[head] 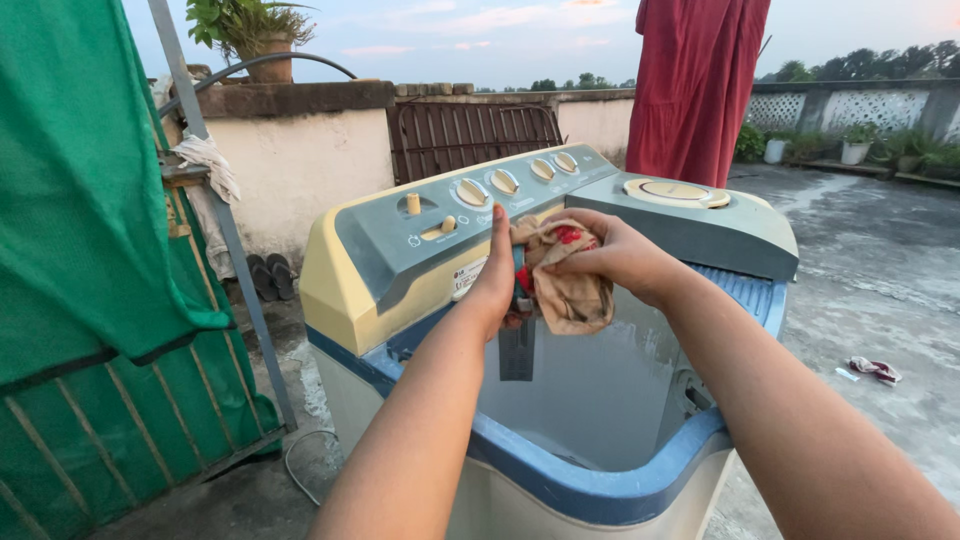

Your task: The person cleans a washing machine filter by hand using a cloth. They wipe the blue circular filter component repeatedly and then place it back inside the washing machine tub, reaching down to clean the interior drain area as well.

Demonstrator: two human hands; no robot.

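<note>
A twin-tub washing machine (600,490) with a blue rim and a cream body stands in front of me, its wash tub open. Both my hands are held over that tub, close to the grey control panel (470,215) with its cream knobs. My right hand (615,255) grips a crumpled beige cloth (570,290) with red patches. My left hand (497,275) touches the same cloth from the left, fingers pointing up. The cloth's lower edge hangs into the tub.
A green mesh sheet (80,190) hangs over a fence on the left. A red garment (695,85) hangs behind the machine. Sandals (272,275) lie by the low wall. A small rag (875,370) lies on the concrete roof at right. Potted plants (858,145) line the far parapet.
</note>
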